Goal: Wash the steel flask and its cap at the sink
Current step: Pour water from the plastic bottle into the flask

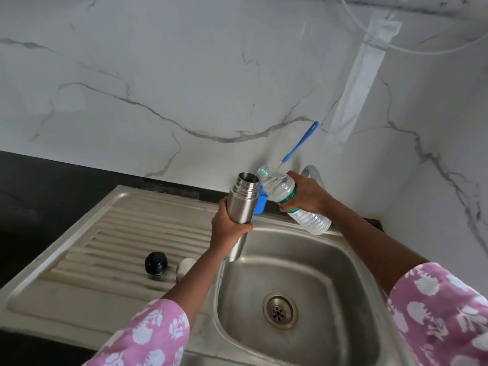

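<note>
Nearest: pink floral sleeves, L sleeve [148, 336] & R sleeve [443, 313], both arms reaching fwd over a steel sink [330, 273] w/ round drain [280, 310] in the basin floor. Ribbed drainboard [118, 233] runs off to the left. On it sits the black cap [156, 263], and just beside that a small steel cup [186, 265], partly hidden behind the L forearm.

L hand [228, 228] has fingers & thumb wrapped round the flask [241, 204] at mid-body. Flask is held above the basin's left rim, long axis near upright w/ a slight lean, open mouth up toward the wall, base down.

R hand [303, 192] grips a clear plastic bottle [311, 220] round its green label. Bottle is tilted: open neck points up-left, just beside the flask mouth, base down-right over the sink's back rim.

Behind them: a blue holder [260, 204], blue brush [301, 142] leaning on the wall, grey hose [313, 171]. Black countertop [39, 186] surrounds the sink; white marble-look wall [184, 88] w/ grey veins, white cable [396, 46] looping top right.
</note>
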